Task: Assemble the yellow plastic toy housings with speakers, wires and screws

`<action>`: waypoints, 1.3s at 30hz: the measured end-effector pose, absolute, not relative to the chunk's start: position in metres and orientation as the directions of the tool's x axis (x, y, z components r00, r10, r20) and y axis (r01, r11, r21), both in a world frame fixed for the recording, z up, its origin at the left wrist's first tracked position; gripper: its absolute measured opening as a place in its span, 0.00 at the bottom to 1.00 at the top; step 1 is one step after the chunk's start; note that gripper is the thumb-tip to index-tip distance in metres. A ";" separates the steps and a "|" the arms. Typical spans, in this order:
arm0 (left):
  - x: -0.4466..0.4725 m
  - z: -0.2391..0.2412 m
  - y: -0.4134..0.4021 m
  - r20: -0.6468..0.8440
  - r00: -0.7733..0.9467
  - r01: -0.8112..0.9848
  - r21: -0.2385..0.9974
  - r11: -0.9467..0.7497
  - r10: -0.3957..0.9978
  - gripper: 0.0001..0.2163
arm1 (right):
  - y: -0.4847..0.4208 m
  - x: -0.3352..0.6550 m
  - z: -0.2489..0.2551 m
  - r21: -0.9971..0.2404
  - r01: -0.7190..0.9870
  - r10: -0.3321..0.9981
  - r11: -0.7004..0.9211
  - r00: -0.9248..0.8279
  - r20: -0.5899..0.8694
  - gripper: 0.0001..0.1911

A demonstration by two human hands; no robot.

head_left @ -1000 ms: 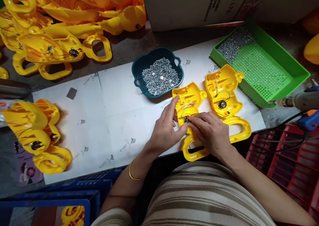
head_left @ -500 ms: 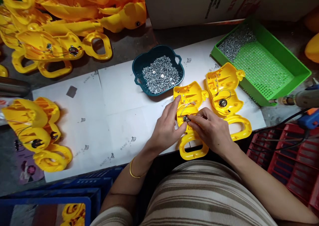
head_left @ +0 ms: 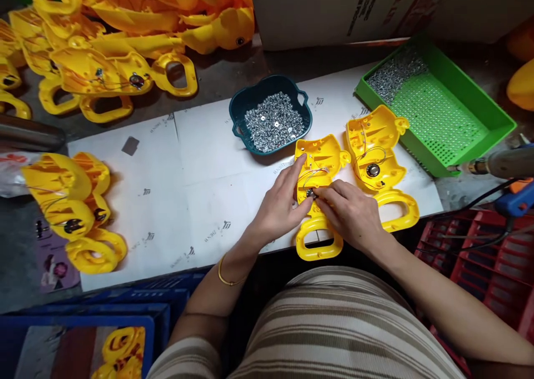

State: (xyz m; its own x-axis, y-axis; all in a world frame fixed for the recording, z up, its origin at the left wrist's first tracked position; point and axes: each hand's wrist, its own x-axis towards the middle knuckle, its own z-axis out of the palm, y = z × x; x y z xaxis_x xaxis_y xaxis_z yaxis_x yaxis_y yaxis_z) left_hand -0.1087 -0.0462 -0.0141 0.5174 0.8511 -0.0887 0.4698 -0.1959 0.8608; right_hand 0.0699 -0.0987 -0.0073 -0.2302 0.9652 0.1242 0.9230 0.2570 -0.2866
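Note:
A yellow plastic shell half (head_left: 323, 152) with thin wires and a ring handle lies hollow side up in front of me. My left hand (head_left: 283, 201) grips its left side, fingers along the rim and thumb beside a small round speaker (head_left: 309, 193). From the right, my right hand (head_left: 350, 209) reaches in with thumb and fingertips pinched together at the speaker's edge. Whatever sits between those fingertips is too small to make out. Just right of it lies a second open yellow shell half (head_left: 375, 139), with its own round speaker (head_left: 372, 170).
A teal basket (head_left: 237, 103) of small shiny metal parts stands beyond my hands. At right are a green tray (head_left: 471, 89) with small metal pieces and a power screwdriver (head_left: 492, 165). More yellow shells (head_left: 62, 184) lie at left, with a large pile (head_left: 137, 17) behind.
The whole view has shifted slightly. My hands stay at the speaker, and the shell under them has turned a little, its handle swinging left.

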 end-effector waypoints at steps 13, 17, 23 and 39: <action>-0.157 0.002 -0.060 -0.216 0.255 0.543 0.839 0.045 0.943 0.18 | -0.095 0.077 -0.008 -0.324 0.905 0.958 0.275 -0.231 0.168 0.10; -0.160 0.001 -0.058 -0.193 0.328 0.612 0.789 -0.052 0.925 0.12 | -0.100 0.080 -0.003 -0.431 0.859 0.956 0.275 -0.195 0.221 0.11; -0.144 0.005 -0.055 -0.331 0.339 0.433 0.886 0.167 0.881 0.11 | -0.116 0.079 0.007 -0.719 0.659 0.975 0.221 -0.128 0.183 0.10; -0.109 0.010 -0.058 -0.567 0.481 0.055 0.781 0.623 0.669 0.21 | -0.110 0.068 0.007 -0.982 0.157 0.994 -0.108 0.019 -0.106 0.08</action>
